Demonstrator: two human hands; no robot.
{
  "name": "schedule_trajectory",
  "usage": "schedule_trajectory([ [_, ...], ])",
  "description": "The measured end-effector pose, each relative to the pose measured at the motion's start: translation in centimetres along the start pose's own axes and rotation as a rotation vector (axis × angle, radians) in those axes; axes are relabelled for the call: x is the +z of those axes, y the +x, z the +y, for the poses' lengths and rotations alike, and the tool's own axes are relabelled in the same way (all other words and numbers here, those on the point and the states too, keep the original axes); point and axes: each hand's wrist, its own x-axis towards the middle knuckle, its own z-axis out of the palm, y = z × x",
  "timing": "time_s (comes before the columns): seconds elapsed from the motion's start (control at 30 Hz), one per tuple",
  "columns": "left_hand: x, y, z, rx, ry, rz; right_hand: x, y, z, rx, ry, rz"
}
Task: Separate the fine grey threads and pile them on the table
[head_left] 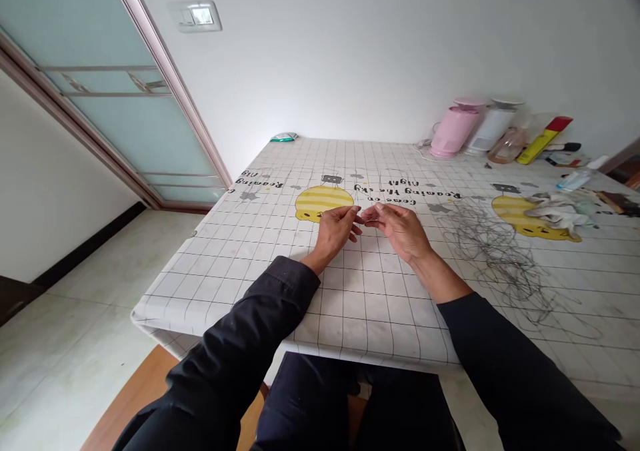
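- Tangle of wire point(503, 254): on the tabletop point(235, 254), in front of the pink cylinder point(454, 132).
- Long axis slants away from the cylinder, toward near right.
- Left hand point(336, 230), right hand point(397, 228): front-left of the cylinder; each grip narrowed, cannot tell whether closed or holding wire.

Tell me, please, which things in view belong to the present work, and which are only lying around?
Probably in use:
left hand
right hand
tangle of thin strands

Apparently just lying about:
crumpled cloth
pink cylinder
yellow-and-red box
green-and-white packet
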Motion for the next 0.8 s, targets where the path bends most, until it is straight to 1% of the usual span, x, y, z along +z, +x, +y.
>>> schedule_trajectory([
  [0.03, -0.1, 0.1, -0.3, 0.030, 0.055, 0.008, 0.0, 0.0, 0.0, -0.009, 0.014, 0.011],
  [0.1, -0.3, 0.4, -1.0, 0.150, 0.181, 0.076, -0.4, 0.1, 0.1, -0.029, 0.019, 0.028],
  [0.17, -0.6, 0.6, -1.5, 0.339, 0.313, 0.151, -0.9, 0.0, 0.2, -0.032, -0.013, 0.034],
  [0.2, -0.7, 0.7, -1.8, 0.443, 0.377, 0.161, -1.1, 0.0, 0.2, -0.020, -0.031, 0.027],
  [0.27, -1.0, 0.8, -2.0, 0.620, 0.483, 0.115, -1.6, -0.1, 0.3, 0.019, -0.061, 0.000],
  [0.33, -1.1, 0.8, -2.2, 0.716, 0.560, 0.037, -1.8, -0.1, 0.4, 0.059, -0.081, -0.035],
  [0.4, -1.1, 0.7, -2.2, 0.726, 0.617, -0.023, -1.8, -0.2, 0.4, 0.090, -0.091, -0.064],
  [0.47, -1.1, 0.7, -2.2, 0.705, 0.647, -0.039, -1.8, -0.3, 0.3, 0.117, -0.085, -0.083],
  [0.5, -1.1, 0.8, -2.2, 0.695, 0.649, -0.023, -1.7, -0.3, 0.2, 0.126, -0.077, -0.082],
  [0.57, -1.2, 0.9, -2.2, 0.682, 0.638, 0.049, -1.6, -0.4, 0.1, 0.124, -0.066, -0.051],
  [0.63, -1.4, 1.0, -2.2, 0.667, 0.630, 0.114, -1.3, -0.5, 0.2, 0.081, -0.094, 0.008],
  [0.67, -1.5, 1.0, -2.2, 0.658, 0.628, 0.124, -1.2, -0.6, 0.3, 0.050, -0.130, 0.037],
  [0.73, -1.6, 1.1, -2.3, 0.646, 0.618, 0.105, -0.8, -0.7, 0.6, -0.006, -0.218, 0.060],
  [0.8, -1.6, 1.1, -2.4, 0.650, 0.612, 0.075, -0.4, -0.8, 0.9, -0.033, -0.276, 0.035],
])
